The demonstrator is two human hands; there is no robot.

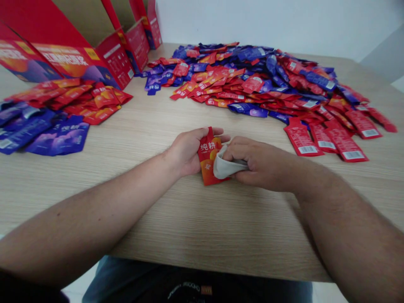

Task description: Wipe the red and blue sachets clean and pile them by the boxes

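A red and orange sachet (206,162) with white lettering rests on the palm of my left hand (189,149), its thumb over the upper edge. My right hand (259,162) is closed on a folded white cloth (225,166), which touches the sachet's right side and covers part of it. The sachet's printed front faces me. Both hands are low over the middle of the table (189,227).
A large heap of red and purple sachets (252,84) spreads across the back and right. At the left lie a smaller group of red sachets (97,101) and purple sachets (59,136). Red cartons (116,63) with open tops stand behind them, near the white wall (268,23).
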